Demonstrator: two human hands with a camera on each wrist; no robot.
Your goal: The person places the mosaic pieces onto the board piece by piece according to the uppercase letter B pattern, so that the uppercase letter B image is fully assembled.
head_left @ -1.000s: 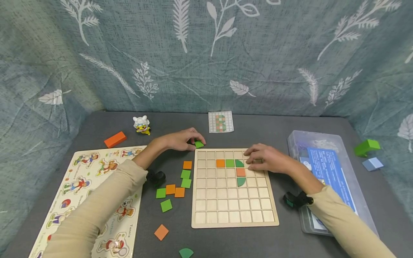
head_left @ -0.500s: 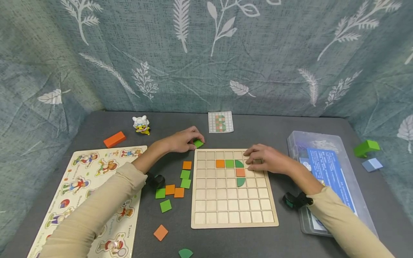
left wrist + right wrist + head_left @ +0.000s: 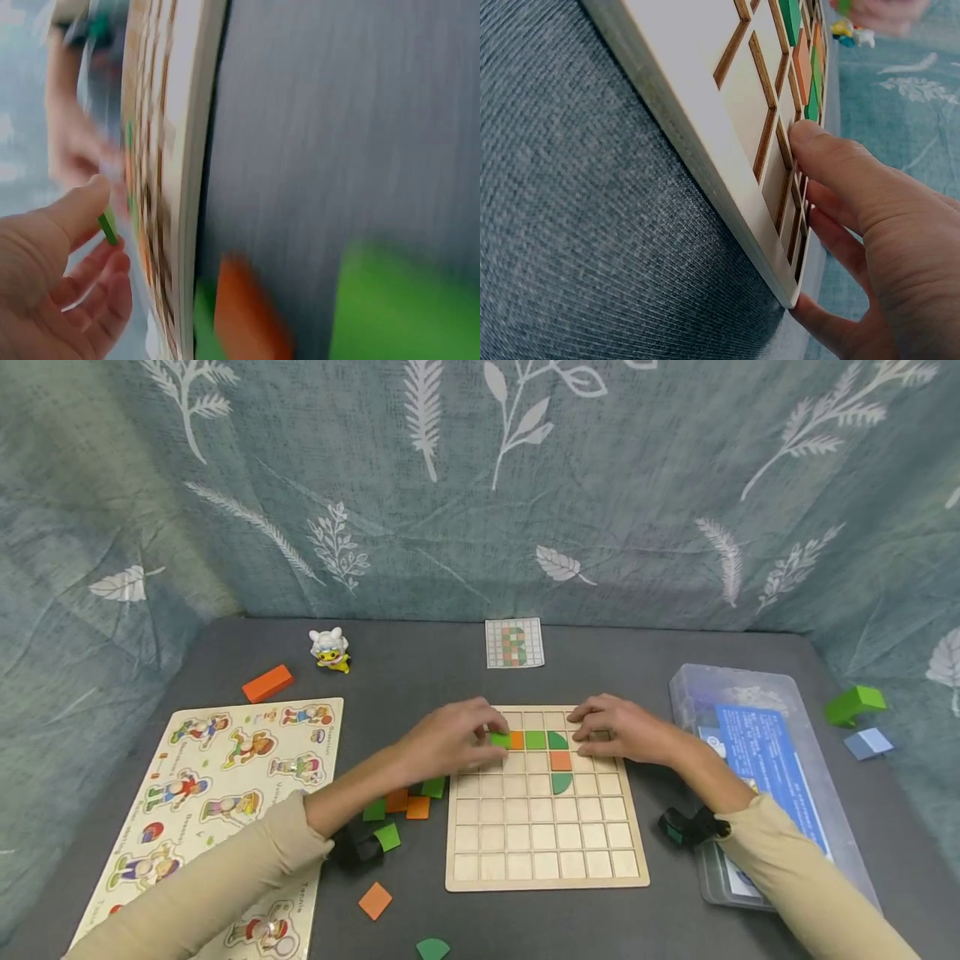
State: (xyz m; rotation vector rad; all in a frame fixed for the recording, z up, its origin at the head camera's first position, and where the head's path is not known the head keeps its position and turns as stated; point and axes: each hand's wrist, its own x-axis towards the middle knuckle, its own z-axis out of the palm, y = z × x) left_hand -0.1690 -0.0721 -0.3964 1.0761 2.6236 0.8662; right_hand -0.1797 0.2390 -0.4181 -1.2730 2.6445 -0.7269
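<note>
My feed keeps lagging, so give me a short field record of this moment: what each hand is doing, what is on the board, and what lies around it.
left hand: pinches a green tile over the board's second row, beside the orange tile
right hand: rests flat on the board, far right part
on board: orange, green and dark green pieces
loose tiles: left of the board
right side: plastic box

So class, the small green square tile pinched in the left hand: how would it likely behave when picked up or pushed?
The green square tile looks thin and flat, so it is probably light and stiff. Being flat-sided, it should slide rather than roll if pushed. The left hand pinches it by its edges above the wooden grid board; a piece this thin may be fiddly to lift off a flat surface.
</note>
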